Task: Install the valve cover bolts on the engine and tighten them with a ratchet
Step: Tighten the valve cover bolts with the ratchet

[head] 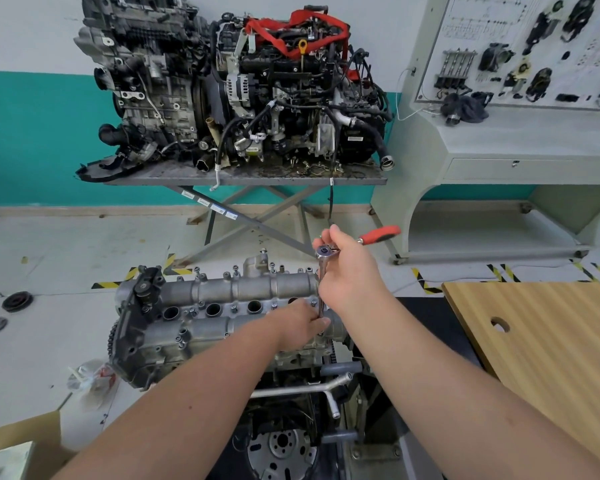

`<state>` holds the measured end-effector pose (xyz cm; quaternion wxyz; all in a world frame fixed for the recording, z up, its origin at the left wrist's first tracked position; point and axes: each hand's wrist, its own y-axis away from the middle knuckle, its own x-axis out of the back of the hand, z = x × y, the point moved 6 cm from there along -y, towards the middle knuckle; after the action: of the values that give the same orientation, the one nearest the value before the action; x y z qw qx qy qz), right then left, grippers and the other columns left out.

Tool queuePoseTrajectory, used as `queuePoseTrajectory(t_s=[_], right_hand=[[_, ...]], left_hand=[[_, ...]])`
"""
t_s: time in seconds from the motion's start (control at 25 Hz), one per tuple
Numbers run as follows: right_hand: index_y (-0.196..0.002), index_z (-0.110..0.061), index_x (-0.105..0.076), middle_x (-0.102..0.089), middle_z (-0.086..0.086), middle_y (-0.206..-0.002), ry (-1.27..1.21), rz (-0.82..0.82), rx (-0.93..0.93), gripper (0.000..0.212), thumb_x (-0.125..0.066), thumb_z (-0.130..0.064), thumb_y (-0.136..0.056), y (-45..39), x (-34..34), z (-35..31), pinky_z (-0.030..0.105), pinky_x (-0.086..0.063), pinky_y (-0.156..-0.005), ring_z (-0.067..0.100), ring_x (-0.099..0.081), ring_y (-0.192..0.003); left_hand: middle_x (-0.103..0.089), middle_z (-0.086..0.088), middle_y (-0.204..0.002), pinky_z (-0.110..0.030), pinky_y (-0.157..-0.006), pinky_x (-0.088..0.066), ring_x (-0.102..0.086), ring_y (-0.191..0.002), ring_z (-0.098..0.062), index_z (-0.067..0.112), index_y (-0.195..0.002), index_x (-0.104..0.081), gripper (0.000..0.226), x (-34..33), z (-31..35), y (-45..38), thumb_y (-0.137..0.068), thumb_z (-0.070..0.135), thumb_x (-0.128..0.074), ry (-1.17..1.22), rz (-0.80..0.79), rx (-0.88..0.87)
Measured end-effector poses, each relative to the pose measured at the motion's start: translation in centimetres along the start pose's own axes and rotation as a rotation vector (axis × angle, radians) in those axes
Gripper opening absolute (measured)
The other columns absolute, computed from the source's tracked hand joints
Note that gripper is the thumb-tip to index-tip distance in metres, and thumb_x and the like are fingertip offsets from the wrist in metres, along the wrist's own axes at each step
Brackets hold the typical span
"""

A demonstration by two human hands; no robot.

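**Ratchet being steadied on a bolt at the right end of the valve cover**

A chrome ratchet with a red-and-black handle (329,252) is being held at its head by the right hand (352,275), whose fingers are curled round it, the handle pointing away to the right. A long chrome extension bar (322,289) is being run down from the ratchet head to the grey cast-aluminium valve cover (243,289) of the engine in the foreground. The lower end of the bar is being pinched and guided by the left hand (300,325), close to the cover's right end. The socket and the bolt beneath it are being hidden by that hand.

Several small silver flanged bolts (235,270) are standing proud along the far edge of the cover, so they are probably only started.

Risks, as judged:
- With the bar so long and the grip so high, the socket is likely to be tipped off the bolt head, and the head rounded.
- If the bar is being leaned, the bolt could be cross-threaded in the soft aluminium.
- A sudden slip could drive the left fingers against the cover.
- Loose bolts could be knocked into the open round plug wells (213,309).

Small white-and-blue labels (205,202) are being shown on the scissor stand behind, but no writing or brand can be read.
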<state>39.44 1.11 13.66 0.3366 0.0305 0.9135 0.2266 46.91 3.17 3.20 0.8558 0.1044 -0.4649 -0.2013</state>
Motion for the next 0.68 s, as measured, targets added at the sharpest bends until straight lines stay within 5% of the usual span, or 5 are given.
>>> queuePoseTrajectory(t_s=[0.2, 0.32, 0.4, 0.56, 0.68], right_hand=[[-0.067, -0.022, -0.045, -0.062, 0.002, -0.081, -0.137, -0.167, 0.159, 0.036, -0.064, -0.008, -0.095, 0.9, 0.9, -0.9, 0.028, -0.048, -0.076, 0.018, -0.060, -0.086], [-0.084, -0.037, -0.066, -0.066, -0.010, -0.114, 0.305, -0.090, 0.488, 0.013, -0.068, -0.029, -0.094, 1.8, 2.1, -1.3, 0.023, -0.045, -0.087, 0.005, -0.059, -0.109], [-0.110, -0.049, -0.064, -0.056, -0.019, -0.134, 0.703, -0.125, 0.819, 0.020, -0.063, -0.034, -0.096, 3.2, 2.3, -1.3, 0.011, -0.041, -0.098, -0.006, -0.049, -0.124], [-0.113, -0.004, -0.073, -0.055, 0.012, -0.141, 1.038, -0.303, 1.348, 0.021, -0.063, -0.005, -0.094, 3.8, 2.1, -2.1, 0.043, -0.041, -0.110, 0.028, -0.051, -0.132], [-0.106, 0.005, -0.072, -0.060, 0.023, -0.133, 1.340, -0.465, 1.521, 0.027, -0.069, 0.012, -0.081, 4.2, 1.0, -2.9, 0.057, -0.048, -0.098, 0.042, -0.055, -0.126]], left_hand=[[-0.052, -0.004, -0.119, -0.046, -0.097, -0.047, -0.058, -0.104, -0.022, 0.015, -0.115, -0.062, 0.050, 0.0, 0.1, 0.3, -0.102, 0.055, -0.034, 0.008, 0.000, 0.035], [-0.059, -0.009, -0.107, -0.036, -0.082, -0.049, -0.059, -0.087, -0.020, 0.008, -0.107, -0.063, 0.055, 0.3, 0.2, 0.4, -0.102, 0.054, -0.033, 0.062, 0.013, 0.066], [-0.068, -0.017, -0.099, -0.039, -0.070, -0.055, -0.058, -0.069, -0.021, 0.006, -0.108, -0.063, 0.051, 0.4, 0.1, 0.6, -0.102, 0.050, -0.036, 0.121, 0.009, 0.082], [-0.069, -0.023, -0.100, -0.040, -0.065, -0.057, -0.058, -0.064, -0.022, 0.003, -0.106, -0.066, 0.053, 0.5, 0.4, 0.8, -0.103, 0.048, -0.038, 0.137, 0.006, 0.078], [-0.068, -0.021, -0.099, -0.039, -0.067, -0.056, -0.064, -0.069, -0.025, 0.002, -0.107, -0.064, 0.046, 0.4, 0.7, 0.5, -0.103, 0.041, -0.040, 0.074, -0.013, 0.091]])
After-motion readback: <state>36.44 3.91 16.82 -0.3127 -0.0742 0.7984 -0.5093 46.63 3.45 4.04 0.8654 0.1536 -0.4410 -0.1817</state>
